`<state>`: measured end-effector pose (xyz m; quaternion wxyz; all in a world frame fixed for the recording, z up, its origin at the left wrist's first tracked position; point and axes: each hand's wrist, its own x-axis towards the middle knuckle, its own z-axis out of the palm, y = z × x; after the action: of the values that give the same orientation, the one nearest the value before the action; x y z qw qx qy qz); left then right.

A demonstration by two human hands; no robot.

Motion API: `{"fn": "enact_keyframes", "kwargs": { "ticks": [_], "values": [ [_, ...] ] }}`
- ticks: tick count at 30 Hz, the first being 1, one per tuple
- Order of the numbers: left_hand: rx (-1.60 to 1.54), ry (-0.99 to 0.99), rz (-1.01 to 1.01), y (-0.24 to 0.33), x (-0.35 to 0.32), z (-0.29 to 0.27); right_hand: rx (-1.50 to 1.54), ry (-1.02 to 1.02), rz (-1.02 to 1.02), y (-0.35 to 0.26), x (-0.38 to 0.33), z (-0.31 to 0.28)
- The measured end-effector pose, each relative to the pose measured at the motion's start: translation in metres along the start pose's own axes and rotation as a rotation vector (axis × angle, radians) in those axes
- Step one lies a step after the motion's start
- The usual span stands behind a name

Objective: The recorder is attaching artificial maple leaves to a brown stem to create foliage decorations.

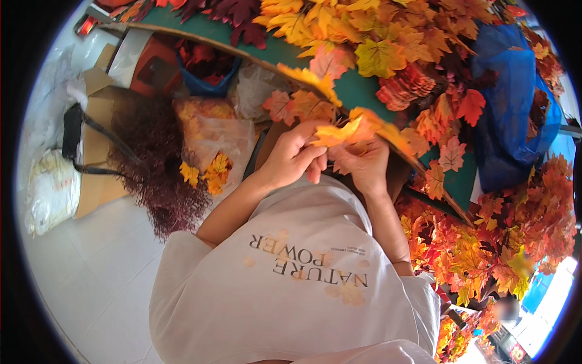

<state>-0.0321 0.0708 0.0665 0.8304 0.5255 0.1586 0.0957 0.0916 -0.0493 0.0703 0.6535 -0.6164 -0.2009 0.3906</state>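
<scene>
My left hand [290,159] is closed, with thumb and fingers pinching a spray of artificial maple leaves [347,130] in yellow, orange and pink. Close beside it, my right hand [370,168] is closed around the lower part of the same spray, its fingertips partly hidden by leaves. Both hands are in front of my body at the near edge of a green-topped table [350,91]. The exact point where the fingers meet the stem is covered by the leaves.
Yellow and orange leaves [315,21] are heaped on the table, with stacked red leaves [405,86] nearer. A blue plastic bag [498,115] lies at the right. Left of me are dark purple twigs [142,151], a cardboard box [100,176] and a leaf-filled clear bag [212,130].
</scene>
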Motion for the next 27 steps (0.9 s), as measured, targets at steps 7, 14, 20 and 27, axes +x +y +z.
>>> {"fn": "enact_keyframes", "kwargs": {
  "ticks": [7,14,20,27],
  "values": [
    [0.091,0.032,-0.001,-0.006,-0.006,-0.002,0.087,-0.221,0.079,-0.016,0.0,0.0],
    [0.059,-0.008,0.003,-0.023,-0.001,-0.012,-0.061,-0.25,0.116,-0.017,0.006,-0.007],
    [0.143,-0.041,0.083,-0.02,0.007,-0.016,-0.007,-0.247,0.179,-0.007,0.006,-0.017],
    [0.109,-0.068,0.001,-0.021,0.001,-0.019,-0.006,-0.308,0.19,-0.01,0.004,-0.011]
  ]
}}
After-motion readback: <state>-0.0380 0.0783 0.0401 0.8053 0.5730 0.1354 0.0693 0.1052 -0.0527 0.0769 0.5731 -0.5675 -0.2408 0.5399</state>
